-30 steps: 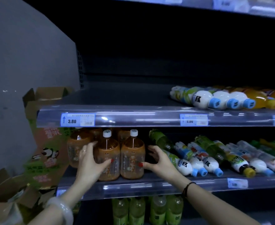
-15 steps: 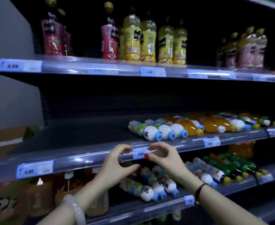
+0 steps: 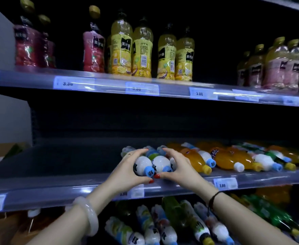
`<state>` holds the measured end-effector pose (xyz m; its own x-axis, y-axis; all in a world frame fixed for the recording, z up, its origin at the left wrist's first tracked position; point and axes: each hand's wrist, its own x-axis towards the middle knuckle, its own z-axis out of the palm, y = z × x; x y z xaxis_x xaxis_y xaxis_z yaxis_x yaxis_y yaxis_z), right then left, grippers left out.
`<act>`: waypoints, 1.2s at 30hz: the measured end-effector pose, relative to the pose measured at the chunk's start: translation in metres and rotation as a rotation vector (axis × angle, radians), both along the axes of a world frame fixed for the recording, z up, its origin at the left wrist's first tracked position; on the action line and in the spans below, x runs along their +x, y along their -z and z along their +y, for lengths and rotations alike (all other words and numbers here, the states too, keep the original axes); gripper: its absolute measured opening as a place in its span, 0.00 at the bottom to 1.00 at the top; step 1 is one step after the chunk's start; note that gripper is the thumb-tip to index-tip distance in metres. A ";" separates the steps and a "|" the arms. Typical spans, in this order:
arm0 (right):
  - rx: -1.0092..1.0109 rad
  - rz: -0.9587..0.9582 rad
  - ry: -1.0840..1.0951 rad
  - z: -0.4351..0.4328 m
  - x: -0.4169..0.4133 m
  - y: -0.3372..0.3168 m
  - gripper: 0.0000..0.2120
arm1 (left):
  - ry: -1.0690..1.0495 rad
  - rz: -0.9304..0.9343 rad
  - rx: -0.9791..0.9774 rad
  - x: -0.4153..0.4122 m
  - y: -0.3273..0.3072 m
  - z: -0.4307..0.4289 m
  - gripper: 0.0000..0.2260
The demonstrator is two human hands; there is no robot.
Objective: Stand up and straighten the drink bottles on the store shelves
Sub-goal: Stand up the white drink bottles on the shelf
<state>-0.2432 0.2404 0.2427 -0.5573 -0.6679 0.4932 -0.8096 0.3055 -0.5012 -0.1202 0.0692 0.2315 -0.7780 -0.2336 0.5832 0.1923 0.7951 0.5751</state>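
Your left hand (image 3: pixel 127 169) curls around the outer side of a cluster of white blue-capped bottles (image 3: pixel 142 165) lying flat on the middle shelf (image 3: pixel 56 190), caps toward you, fingers (image 3: pixel 136 152) arched over the top and thumb tucked under near the shelf edge. The bottles sit between both palms. Your right hand (image 3: pixel 179 167) mirrors it, fingers pressed on the far side, thumb tips almost meeting. Just right, orange bottles (image 3: pixel 194 159) lie toppled.
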 end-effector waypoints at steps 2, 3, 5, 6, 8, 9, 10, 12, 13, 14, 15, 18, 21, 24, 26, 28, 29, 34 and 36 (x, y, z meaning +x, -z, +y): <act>0.139 0.100 -0.005 -0.001 -0.013 -0.004 0.45 | -0.014 -0.041 -0.019 -0.009 0.000 0.001 0.38; 0.211 0.134 -0.007 -0.002 -0.018 -0.005 0.47 | -0.031 -0.062 -0.039 -0.013 0.000 0.001 0.38; 0.347 0.179 -0.014 -0.005 -0.025 -0.006 0.50 | -0.082 -0.110 -0.080 -0.020 0.000 0.001 0.34; 0.393 0.201 -0.019 -0.005 -0.028 -0.006 0.51 | -0.100 -0.137 -0.089 -0.023 0.000 0.000 0.32; 0.434 0.227 -0.033 -0.004 -0.032 -0.006 0.49 | -0.111 -0.184 -0.081 -0.026 0.000 0.001 0.26; 0.436 0.228 -0.038 -0.004 -0.035 -0.006 0.48 | -0.103 -0.205 -0.076 -0.027 0.001 0.000 0.25; 0.431 0.234 -0.042 -0.004 -0.036 -0.008 0.47 | -0.095 -0.228 -0.083 -0.027 0.000 0.000 0.25; 0.413 0.265 -0.044 -0.003 -0.040 -0.008 0.45 | -0.086 -0.255 -0.118 -0.026 -0.001 0.001 0.25; 0.404 0.286 -0.050 -0.002 -0.040 -0.007 0.44 | -0.088 -0.257 -0.145 -0.025 -0.001 0.001 0.24; 0.393 0.307 -0.061 0.000 -0.041 -0.006 0.43 | -0.089 -0.266 -0.178 -0.024 -0.001 0.002 0.23; 0.371 0.307 -0.078 0.002 -0.041 -0.004 0.42 | -0.090 -0.265 -0.205 -0.023 -0.002 0.003 0.21; 0.152 0.070 -0.174 0.007 -0.044 -0.008 0.37 | -0.052 -0.046 -0.095 -0.021 -0.015 0.009 0.12; -0.288 -0.199 -0.243 0.001 -0.045 -0.040 0.15 | -0.044 0.302 0.269 -0.026 -0.050 0.010 0.06; -0.510 -0.280 -0.253 -0.010 -0.037 -0.073 0.15 | -0.087 0.462 0.420 -0.030 -0.084 0.006 0.12; -0.510 -0.305 -0.282 -0.020 -0.029 -0.078 0.15 | -0.088 0.478 0.443 -0.035 -0.088 0.005 0.16; -0.465 -0.328 -0.324 -0.029 -0.022 -0.071 0.07 | -0.113 0.412 0.424 -0.043 -0.082 0.005 0.15; -0.445 -0.362 -0.343 -0.032 -0.019 -0.066 0.04 | -0.116 0.358 0.420 -0.045 -0.079 0.003 0.15; -0.399 -0.474 -0.380 -0.041 -0.024 -0.052 0.25 | -0.041 0.128 0.432 -0.041 -0.074 -0.016 0.33; -0.436 -0.479 -0.321 -0.048 -0.026 -0.055 0.27 | -0.052 0.110 0.433 -0.038 -0.072 -0.021 0.34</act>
<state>-0.2689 0.1925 0.2981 -0.5882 -0.6332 0.5031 -0.4865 -0.2198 -0.8456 -0.1581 0.0479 0.3037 -0.6979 -0.5114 0.5014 0.2368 0.4959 0.8354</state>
